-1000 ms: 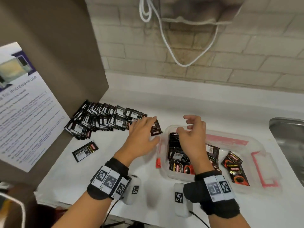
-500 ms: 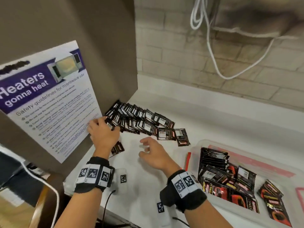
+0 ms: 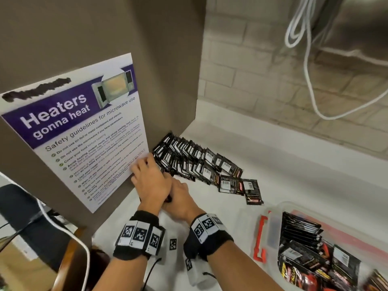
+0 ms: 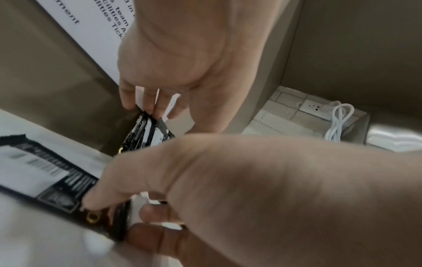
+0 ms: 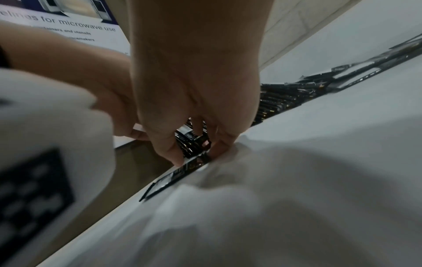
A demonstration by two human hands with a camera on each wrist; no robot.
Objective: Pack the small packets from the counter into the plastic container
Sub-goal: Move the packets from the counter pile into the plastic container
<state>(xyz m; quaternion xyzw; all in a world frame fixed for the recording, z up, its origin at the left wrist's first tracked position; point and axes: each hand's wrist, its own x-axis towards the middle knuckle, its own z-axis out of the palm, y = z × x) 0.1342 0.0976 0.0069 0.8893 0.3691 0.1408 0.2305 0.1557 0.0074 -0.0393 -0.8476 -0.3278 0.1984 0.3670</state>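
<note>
two hands: left hand [image 3: 150, 181] pinches the packet row [image 3: 189, 162], right hand [image 3: 178, 198] pinches one loose packet [image 4: 45, 173].

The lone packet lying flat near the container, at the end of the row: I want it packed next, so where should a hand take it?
Pinch the lone packet by its near short edge, from above: it lies flat on the counter, apart from the overlapped row, so only its edges offer a grip.
</note>
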